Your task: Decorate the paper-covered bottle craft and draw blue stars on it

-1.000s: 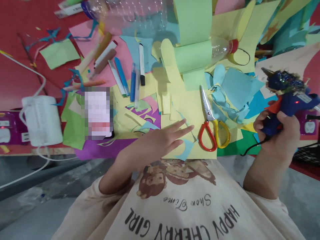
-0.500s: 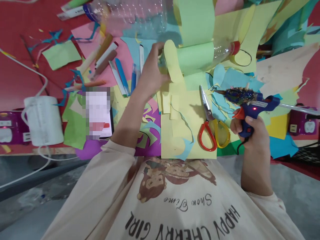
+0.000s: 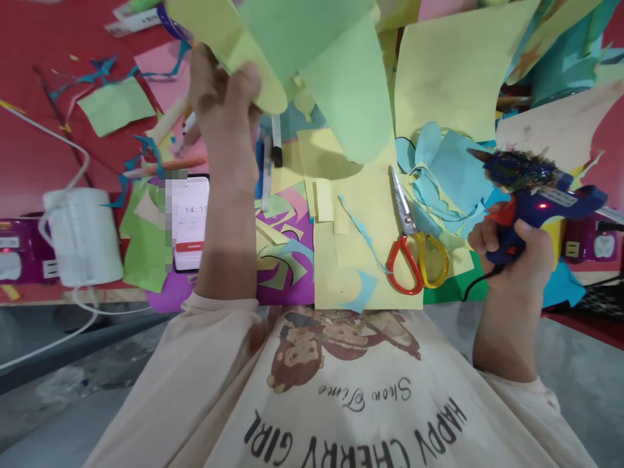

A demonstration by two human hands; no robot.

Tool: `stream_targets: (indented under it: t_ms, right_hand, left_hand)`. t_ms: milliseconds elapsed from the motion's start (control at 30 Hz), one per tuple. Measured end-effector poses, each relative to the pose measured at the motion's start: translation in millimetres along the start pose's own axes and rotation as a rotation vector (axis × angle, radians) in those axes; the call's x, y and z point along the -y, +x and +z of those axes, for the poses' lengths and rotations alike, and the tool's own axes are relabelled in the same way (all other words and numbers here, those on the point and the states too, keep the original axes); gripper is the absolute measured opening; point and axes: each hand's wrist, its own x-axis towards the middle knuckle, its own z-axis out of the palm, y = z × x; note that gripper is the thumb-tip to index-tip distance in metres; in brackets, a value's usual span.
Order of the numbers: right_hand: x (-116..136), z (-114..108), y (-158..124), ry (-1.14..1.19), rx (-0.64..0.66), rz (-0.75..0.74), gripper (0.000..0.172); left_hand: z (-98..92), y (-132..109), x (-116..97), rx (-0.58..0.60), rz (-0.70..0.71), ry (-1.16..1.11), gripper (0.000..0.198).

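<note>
My left hand (image 3: 221,91) is closed on a yellow paper strip (image 3: 270,94) with a rounded end, thumb on top. The strip adjoins a larger light green paper piece (image 3: 348,97), raised over the table and casting a shadow. How the two are joined is hidden. At the right, my right hand (image 3: 531,250) is wrapped round the handle of a blue glue gun (image 3: 546,201). Its red light is on, and its nozzle, crusted with dark residue, points left. Scissors (image 3: 407,224) with one red and one yellow handle lie between my hands on yellow paper (image 3: 336,286).
A phone (image 3: 190,221) lies beside my left forearm. Farther left are a white corded cylinder (image 3: 85,237) and a purple power strip (image 3: 24,250). Blue paper pieces (image 3: 458,166) lie beyond the scissors. Markers (image 3: 276,140) and paper scraps (image 3: 287,250) lie near the middle.
My left hand has moved left and up, lifting and tilting the green and yellow paper piece. My right hand has shifted right with the glue gun.
</note>
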Motion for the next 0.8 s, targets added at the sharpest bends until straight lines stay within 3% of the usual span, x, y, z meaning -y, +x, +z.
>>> stream_targets:
  t_ms: [67, 133, 233, 300, 400, 500, 633, 800]
  right_hand:
    - [3, -1, -1, 0.002, -0.014, -0.019, 0.016]
    - [6, -5, -1, 0.019, -0.019, -0.026, 0.015]
    - [9, -14, -2, 0.08, -0.036, -0.06, 0.016]
    - [12, -19, -1, 0.101, -0.065, -0.07, 0.016]
    - [14, -22, -1, 0.064, -0.092, -0.064, 0.012]
    - [9, -17, -2, 0.026, -0.013, -0.072, 0.014]
    - [-1, 2, -2, -0.013, 0.121, -0.039, 0.015]
    - [-10, 33, 3, -0.167, 0.214, -0.038, 0.027]
  left_hand:
    - [1.9, -1, -9, 0.017, -0.106, -0.132, 0.085]
    - [11.2, -11, -24, -0.002, -0.255, -0.154, 0.069]
    - [29.9, -38, -44, 0.157, -0.315, -0.107, 0.036]
    - [38.6, -56, -50, 0.239, -0.373, -0.061, 0.026]
    - [41.8, -71, -43, 0.309, -0.348, -0.011, 0.03]
    - [37.2, -76, -29, 0.334, -0.278, 0.031, 0.038]
    - [31.8, -79, -18, 0.334, -0.219, 0.028, 0.053]
    - [31.3, -80, -6, 0.355, -0.168, 0.02, 0.05]
